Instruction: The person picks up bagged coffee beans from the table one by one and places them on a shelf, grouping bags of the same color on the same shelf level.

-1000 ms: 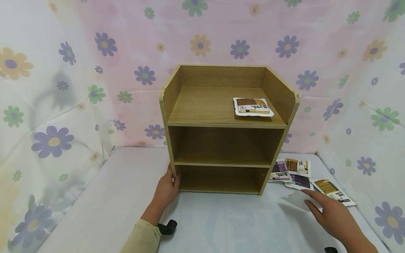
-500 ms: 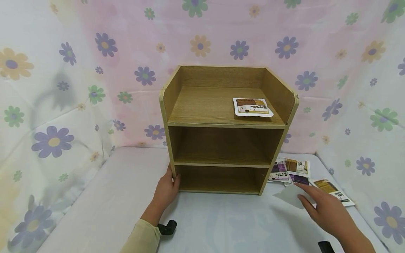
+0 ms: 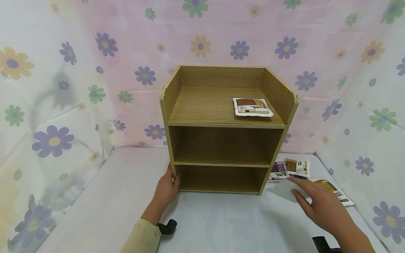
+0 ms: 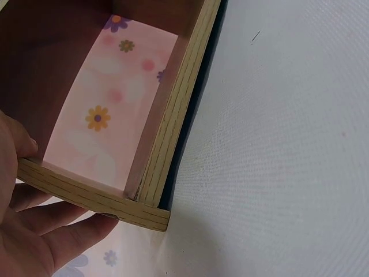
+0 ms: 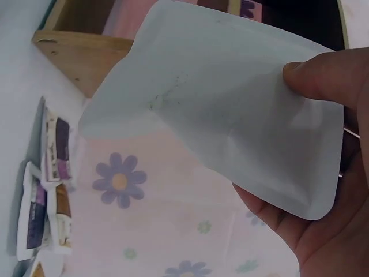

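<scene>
Head view: a wooden three-tier shelf unit (image 3: 226,130) stands on the white-covered bench (image 3: 120,196) before a flowered cloth backdrop (image 3: 63,70). The left hand (image 3: 167,189) grips the unit's lower left front corner, fingers curled round the side panel. One printed sachet (image 3: 252,106) lies flat on the top tier, toward its right side. The right hand (image 3: 321,207) is over the bench right of the unit, just in front of a loose cluster of sachets (image 3: 292,169) lying by the unit's right foot; what it carries is hidden here.

Left wrist view: the left hand (image 4: 34,231) wraps the panel's edge (image 4: 92,199), thumb inside, fingers outside.

Right wrist view: the right hand (image 5: 328,190) pinches a white pouch (image 5: 225,109), plain side to the camera, thumb on its face, fingers behind. The pouch is lifted clear of the bench, the other sachets (image 5: 49,196) below left.
</scene>
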Available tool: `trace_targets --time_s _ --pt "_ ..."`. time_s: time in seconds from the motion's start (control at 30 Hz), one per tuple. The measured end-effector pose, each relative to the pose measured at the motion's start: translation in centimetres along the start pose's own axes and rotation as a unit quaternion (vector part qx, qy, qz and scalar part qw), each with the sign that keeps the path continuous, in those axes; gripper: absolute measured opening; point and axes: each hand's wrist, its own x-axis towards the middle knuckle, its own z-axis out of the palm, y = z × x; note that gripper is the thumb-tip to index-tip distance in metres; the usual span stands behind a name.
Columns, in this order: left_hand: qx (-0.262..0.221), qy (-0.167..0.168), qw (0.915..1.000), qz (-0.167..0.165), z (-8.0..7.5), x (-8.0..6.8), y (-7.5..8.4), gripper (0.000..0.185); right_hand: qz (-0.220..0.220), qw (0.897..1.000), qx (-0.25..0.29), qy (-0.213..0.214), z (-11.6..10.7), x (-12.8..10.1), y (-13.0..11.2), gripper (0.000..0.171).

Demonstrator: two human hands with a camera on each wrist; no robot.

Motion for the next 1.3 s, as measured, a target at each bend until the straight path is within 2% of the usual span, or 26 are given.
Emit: trace_targets --time_s 0.2,0.37,0.47,0.57,0.63,0.7,0.77,1.03,1.3 --pt "0.001 -0.010 0.9999 -0.012 0.0 0.0 0.1 0.062 -0.030 0.999 0.006 0.027 -0.9 0.9 -1.1 0.047" --pt "0.007 -0.017 0.9996 -0.022 0.1 0.1 0.0 0.063 -0.069 0.995 0.014 0.066 -1.5 1.5 -1.9 0.048" --pt "0.007 -0.015 0.9996 -0.021 0.1 0.1 0.0 0.063 -0.089 0.993 0.020 0.080 -1.7 1.9 -2.2 0.042" --pt "0.007 -0.013 0.9997 -0.018 0.2 0.1 -0.1 0.063 -0.108 0.989 0.027 0.093 -1.9 2.4 -2.5 0.029" --pt "0.008 -0.012 0.9997 -0.018 0.2 0.0 -0.1 0.063 -0.119 0.987 0.032 0.106 -2.0 2.8 -2.8 0.034" --pt "0.008 -0.012 0.9997 -0.017 0.2 0.0 -0.1 0.063 -0.127 0.985 0.030 0.117 -2.2 3.1 -3.1 0.046" --pt "0.008 -0.012 0.9997 -0.017 0.2 0.0 -0.1 0.063 -0.131 0.983 0.026 0.127 -2.4 3.5 -3.5 0.049" --pt "0.006 -0.016 0.9995 -0.028 0.1 0.0 0.0 0.063 -0.138 0.979 0.030 0.145 -3.0 4.7 -4.9 0.049" --pt "0.004 -0.015 0.9995 -0.027 0.0 0.0 0.2 0.063 -0.158 0.967 0.059 0.189 -3.1 5.7 -6.0 0.044"
